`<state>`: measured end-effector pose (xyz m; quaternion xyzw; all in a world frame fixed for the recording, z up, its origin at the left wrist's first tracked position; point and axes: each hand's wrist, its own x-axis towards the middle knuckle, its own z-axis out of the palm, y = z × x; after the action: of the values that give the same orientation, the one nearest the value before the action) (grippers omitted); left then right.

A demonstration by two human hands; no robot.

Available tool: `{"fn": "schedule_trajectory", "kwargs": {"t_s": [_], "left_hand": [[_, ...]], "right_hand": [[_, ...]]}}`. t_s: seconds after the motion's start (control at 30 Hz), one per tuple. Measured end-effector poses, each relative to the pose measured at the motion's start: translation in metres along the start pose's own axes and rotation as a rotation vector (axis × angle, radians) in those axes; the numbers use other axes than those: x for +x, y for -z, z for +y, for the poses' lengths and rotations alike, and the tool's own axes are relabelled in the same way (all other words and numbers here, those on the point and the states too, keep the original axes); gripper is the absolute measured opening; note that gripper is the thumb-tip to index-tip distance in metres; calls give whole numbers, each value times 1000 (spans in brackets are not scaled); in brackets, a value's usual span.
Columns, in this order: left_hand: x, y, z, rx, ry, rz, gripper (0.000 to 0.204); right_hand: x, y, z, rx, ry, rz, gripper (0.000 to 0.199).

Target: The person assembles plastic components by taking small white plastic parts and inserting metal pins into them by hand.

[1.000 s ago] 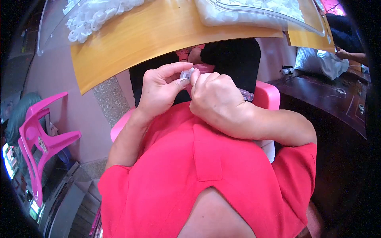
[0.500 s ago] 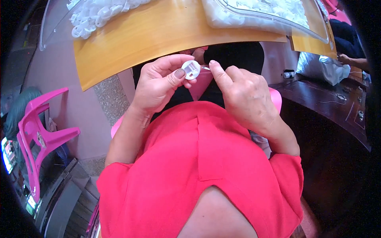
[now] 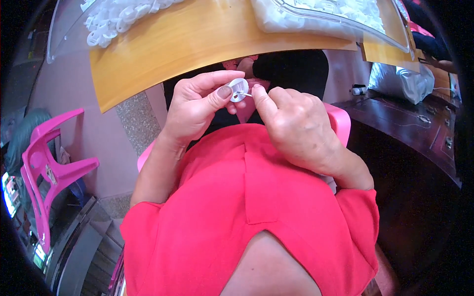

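Observation:
Between the thumb and fingers of my left hand [image 3: 200, 101] is a small round white plastic part [image 3: 240, 85] with a recessed inside and a small dark spot. My right hand [image 3: 301, 118] pinches a thin light-coloured tool [image 3: 247, 94], most of it hidden by the fingers. The tool's tip meets the inside of the round part. Both hands are held over my lap, just short of the table edge.
A yellow-brown table [image 3: 207, 42] lies ahead, with piles of white plastic parts [image 3: 113, 22] at left and a clear tray [image 3: 316, 35] of them at right. A pink chair [image 3: 61, 170] stands left. A dark surface [image 3: 395, 118] with a silvery bag [image 3: 407, 81] is at right; another person's arm [image 3: 439, 64] shows there.
My right hand has moved left and slightly down, bringing the thin tool into the round part. My left hand has tilted the part a little. The person at right has shifted.

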<state>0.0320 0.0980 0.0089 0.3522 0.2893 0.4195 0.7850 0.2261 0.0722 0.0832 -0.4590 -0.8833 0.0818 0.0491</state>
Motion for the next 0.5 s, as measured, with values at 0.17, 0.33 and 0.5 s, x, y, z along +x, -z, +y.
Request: {"fn": "schedule_trajectory", "kwargs": {"t_s": [0.17, 0.33, 0.5], "left_hand": [[0, 3, -2, 31, 4, -64, 35], [-1, -4, -1, -75, 57, -9, 28], [-4, -5, -1, -47, 62, -20, 27]], "right_hand": [[1, 1, -2, -16, 19, -31, 34], [3, 3, -1, -80, 74, -66, 33], [6, 8, 1, -194, 263, -34, 15]]}}
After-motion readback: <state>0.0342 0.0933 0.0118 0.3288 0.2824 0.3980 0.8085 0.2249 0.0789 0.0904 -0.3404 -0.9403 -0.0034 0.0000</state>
